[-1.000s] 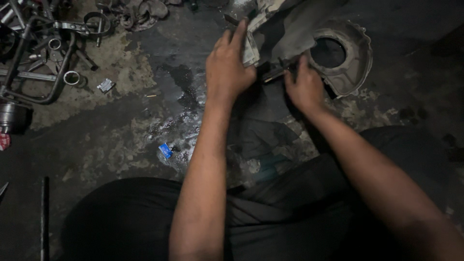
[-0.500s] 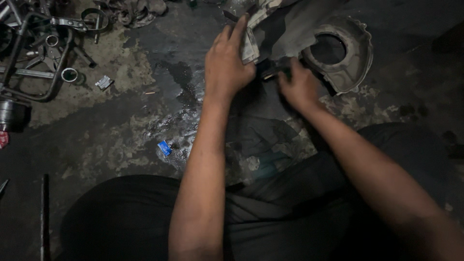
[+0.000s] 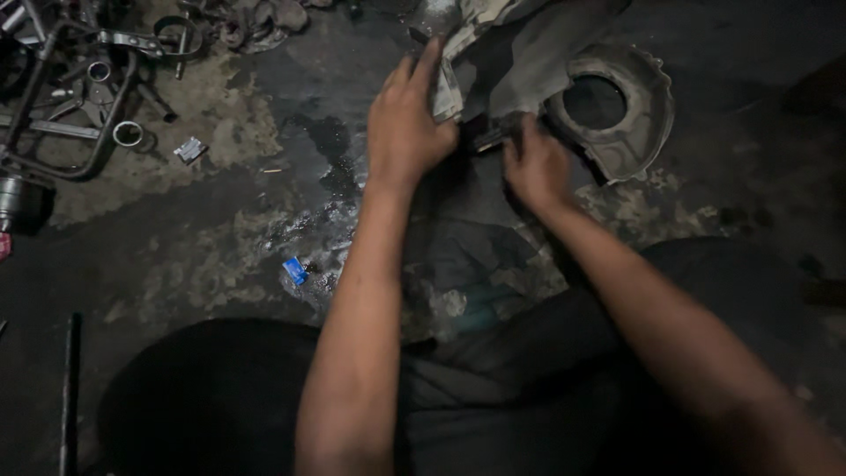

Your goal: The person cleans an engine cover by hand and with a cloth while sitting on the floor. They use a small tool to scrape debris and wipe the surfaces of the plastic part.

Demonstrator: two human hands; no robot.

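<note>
A large grey metal engine casing (image 3: 622, 115) with a round opening lies on the oily floor at the top of the head view. My left hand (image 3: 407, 123) rests flat against its left end, fingers spread and pointing up, pressing on the metal. My right hand (image 3: 533, 163) is curled around a small dark tool or part (image 3: 492, 137) at the casing's lower edge, just left of the round opening. What exactly the right hand holds is too dark to tell. My knees, in dark trousers, fill the bottom of the view.
Metal rings, rods and a bent tube frame (image 3: 79, 106) lie at the top left. A small blue scrap (image 3: 295, 270) and a crumpled wrapper (image 3: 189, 150) sit on the wet, stained floor. A dark rod (image 3: 69, 397) lies at the bottom left.
My right hand has slid a little left and down along the casing's lower edge and closed on the dark piece. My left hand stays pressed on the casing.
</note>
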